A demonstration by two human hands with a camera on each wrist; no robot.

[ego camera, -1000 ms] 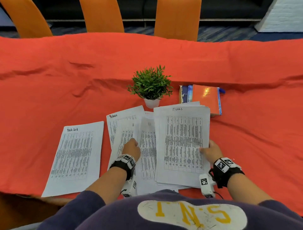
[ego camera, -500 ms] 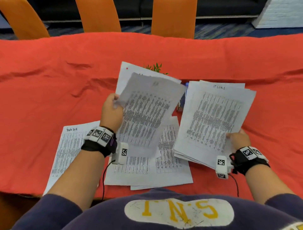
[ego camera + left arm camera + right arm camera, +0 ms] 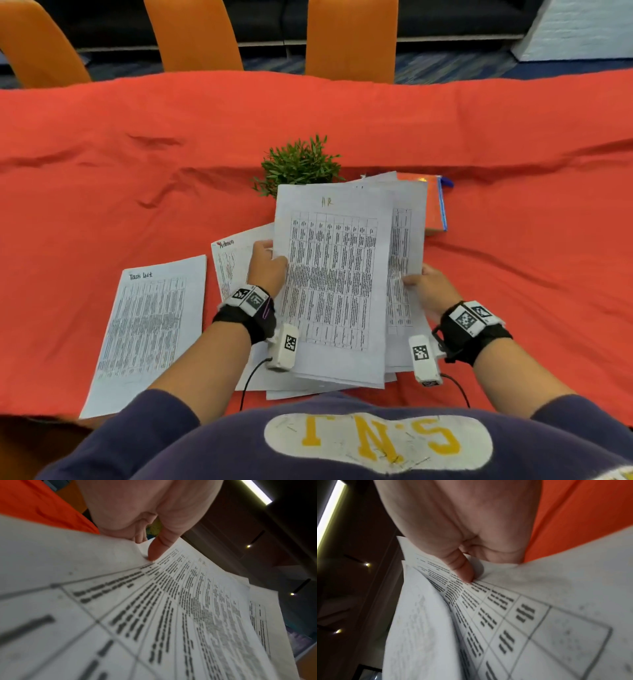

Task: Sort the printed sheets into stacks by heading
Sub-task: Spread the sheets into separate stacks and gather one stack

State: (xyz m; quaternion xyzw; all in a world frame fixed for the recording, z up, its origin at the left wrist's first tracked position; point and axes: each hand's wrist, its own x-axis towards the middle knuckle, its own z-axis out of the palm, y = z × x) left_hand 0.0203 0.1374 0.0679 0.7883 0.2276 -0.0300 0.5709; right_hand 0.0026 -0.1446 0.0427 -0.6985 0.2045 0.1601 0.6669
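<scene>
My left hand [image 3: 267, 265] pinches the left edge of a printed sheet headed "HR" [image 3: 332, 281], thumb [image 3: 159, 546] on top of that HR sheet [image 3: 188, 608]. The sheet lies over a sheaf of printed sheets [image 3: 406, 260] that my right hand [image 3: 430, 286] grips by its right edge, thumb [image 3: 462, 568] pressed on the top page [image 3: 513, 615]. Both are held above the table. A sheet headed "Task List" [image 3: 150, 329] lies flat at the left. A sheet headed "Admin" [image 3: 229, 260] lies beside it, partly hidden under my left hand, with more sheets beneath the held ones.
A small green potted plant [image 3: 298, 166] stands just behind the papers. An orange book with a blue edge [image 3: 435, 205] lies to its right, partly covered by the sheaf. The red cloth [image 3: 513, 137] covers the table. Three orange chairs [image 3: 349, 37] stand at the far side.
My left hand has come down and right, bringing its sheet over the sheaf. My right hand has moved the sheaf left, toward the middle. The plant shows again.
</scene>
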